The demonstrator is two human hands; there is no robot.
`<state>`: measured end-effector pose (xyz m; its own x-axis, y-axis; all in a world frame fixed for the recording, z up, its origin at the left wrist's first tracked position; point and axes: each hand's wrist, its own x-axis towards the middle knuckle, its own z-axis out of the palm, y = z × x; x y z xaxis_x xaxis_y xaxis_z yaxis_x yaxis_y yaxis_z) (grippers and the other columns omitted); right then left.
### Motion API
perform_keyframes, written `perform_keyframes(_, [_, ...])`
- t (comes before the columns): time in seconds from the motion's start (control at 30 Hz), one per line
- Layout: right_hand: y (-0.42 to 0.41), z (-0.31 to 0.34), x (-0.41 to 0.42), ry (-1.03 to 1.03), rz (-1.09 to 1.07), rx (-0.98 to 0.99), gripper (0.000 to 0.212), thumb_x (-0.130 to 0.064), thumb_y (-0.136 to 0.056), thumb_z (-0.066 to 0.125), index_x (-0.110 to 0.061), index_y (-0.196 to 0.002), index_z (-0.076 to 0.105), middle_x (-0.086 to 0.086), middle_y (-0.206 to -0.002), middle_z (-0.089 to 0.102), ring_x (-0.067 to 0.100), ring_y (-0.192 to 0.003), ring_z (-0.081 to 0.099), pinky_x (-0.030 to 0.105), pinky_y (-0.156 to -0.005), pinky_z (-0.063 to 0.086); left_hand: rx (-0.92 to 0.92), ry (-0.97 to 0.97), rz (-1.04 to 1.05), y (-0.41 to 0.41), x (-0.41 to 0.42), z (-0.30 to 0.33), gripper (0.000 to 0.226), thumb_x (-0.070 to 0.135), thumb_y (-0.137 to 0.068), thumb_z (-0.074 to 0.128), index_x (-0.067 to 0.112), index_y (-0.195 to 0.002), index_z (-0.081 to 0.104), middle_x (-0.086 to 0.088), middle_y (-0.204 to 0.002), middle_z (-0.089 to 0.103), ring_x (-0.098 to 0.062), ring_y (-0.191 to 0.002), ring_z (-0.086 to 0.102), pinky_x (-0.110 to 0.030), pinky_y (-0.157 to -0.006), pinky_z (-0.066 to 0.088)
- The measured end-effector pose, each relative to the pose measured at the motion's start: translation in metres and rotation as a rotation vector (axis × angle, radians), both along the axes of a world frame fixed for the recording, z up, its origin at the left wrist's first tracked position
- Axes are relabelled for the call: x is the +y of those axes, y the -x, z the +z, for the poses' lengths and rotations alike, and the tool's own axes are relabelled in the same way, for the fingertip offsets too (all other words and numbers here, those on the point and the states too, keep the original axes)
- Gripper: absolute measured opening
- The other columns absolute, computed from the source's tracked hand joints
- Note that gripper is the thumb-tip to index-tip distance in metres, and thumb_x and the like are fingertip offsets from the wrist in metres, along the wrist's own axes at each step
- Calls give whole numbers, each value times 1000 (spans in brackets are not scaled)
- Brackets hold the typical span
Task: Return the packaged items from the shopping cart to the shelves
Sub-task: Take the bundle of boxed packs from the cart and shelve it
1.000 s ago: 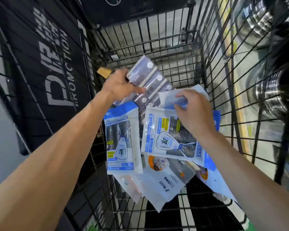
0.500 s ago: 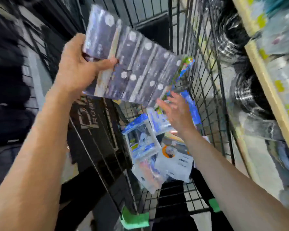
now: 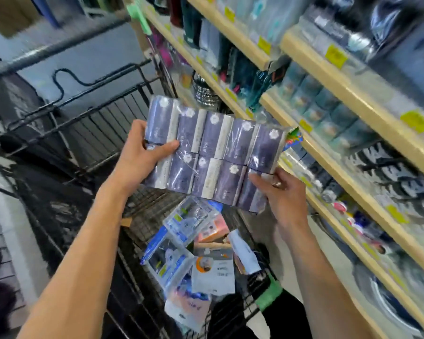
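no text sharp enough to read

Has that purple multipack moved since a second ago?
Yes. The purple multipack went up, out of the cart, and both hands hold it near the shelves.

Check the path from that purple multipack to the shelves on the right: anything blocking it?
Nothing visible does. The purple multipack is held above the cart by the left hand and right hand, with open air toward the shelves.

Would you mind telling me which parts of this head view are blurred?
Head view: shelves and cart rim smear with motion blur; the purple multipack and both hands, left hand, right hand, stay fairly sharp; plastic wrap glints slightly.
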<state>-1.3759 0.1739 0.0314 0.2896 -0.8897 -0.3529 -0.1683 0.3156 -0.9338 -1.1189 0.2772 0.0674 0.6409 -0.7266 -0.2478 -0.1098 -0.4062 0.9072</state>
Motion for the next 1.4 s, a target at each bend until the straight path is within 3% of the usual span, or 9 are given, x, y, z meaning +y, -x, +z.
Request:
perform_keyframes(0.1, [34, 16, -18, 79, -160, 54, 19, -17, -74, 86, -11, -90, 76, -1, -82, 77, 15, -72, 67, 35, -76, 54, 12, 37, -120, 27, -50, 13, 41, 20, -85, 77, 9, -116, 52, 1, -97, 65, -4, -80, 64, -25, -74, 54])
perform_keyframes(0.2, [64, 30, -34, 152, -256, 101, 15, -19, -74, 87, -28, -79, 76, -9, -75, 77, 7, -65, 65, 32, -70, 54, 31, 87, -213, 48, -91, 28, 33, 17, -81, 77, 20, -110, 63, 11, -89, 74, 1, -76, 65, -13, -68, 52])
perform_keyframes(0.33, [107, 49, -58, 257, -430, 106, 17, -15, -74, 87, -22, -85, 77, -7, -75, 76, 4, -65, 61, 27, -67, 52, 16, 146, -394, 93, -152, 50, 26, 5, -80, 73, 26, -92, 60, 26, -63, 67, 14, -57, 58, -1, -59, 41])
perform_keyframes(0.47, [144, 60, -91, 320, -600, 153, 23, -11, -74, 86, -13, -94, 76, -18, -70, 74, -9, -62, 61, 12, -63, 47, -4, 167, -551, 127, -218, 63, 28, 9, -84, 75, 27, -104, 67, 14, -93, 73, 6, -79, 65, -8, -74, 50])
perform_keyframes(0.6, [174, 69, -131, 378, -737, 222, 20, -17, -75, 86, -7, -89, 73, -10, -70, 69, -9, -53, 55, 10, -55, 42, -57, 206, -619, 165, -275, 72, 29, 21, -86, 76, 26, -113, 66, 12, -99, 71, 12, -73, 64, -3, -66, 47])
perform_keyframes(0.8, [204, 86, -180, 391, -843, 321, 46, -44, -70, 85, -12, -101, 72, -13, -82, 69, 2, -73, 64, 24, -75, 54, -124, 230, -647, 200, -338, 75, 30, 35, -87, 74, 14, -104, 61, -7, -102, 67, -20, -94, 67, -42, -91, 56])
perform_keyframes(0.93, [214, 94, -213, 386, -929, 353, 50, -49, -65, 85, -10, -95, 73, 0, -94, 76, 17, -87, 71, 39, -83, 59, -127, 220, -602, 216, -371, 75, 33, 35, -86, 75, 13, -105, 59, 3, -101, 68, -13, -93, 66, -35, -87, 55])
perform_keyframes(1.17, [212, 89, -240, 521, -1005, 257, 45, -24, -66, 90, -20, -104, 67, -5, -106, 72, 11, -104, 66, 29, -97, 54, -197, 211, -483, 220, -412, 76, 48, 13, -75, 71, 9, -123, 64, -5, -119, 70, -19, -109, 66, -35, -93, 57])
perform_keyframes(1.4, [214, 61, -241, 506, -950, 503, 48, -41, -65, 85, -26, -108, 69, -9, -109, 75, 9, -100, 70, 37, -90, 58, -669, 100, -461, 245, -406, 60, 33, 18, -90, 66, -2, -116, 63, -23, -120, 64, -35, -110, 63, -37, -92, 51])
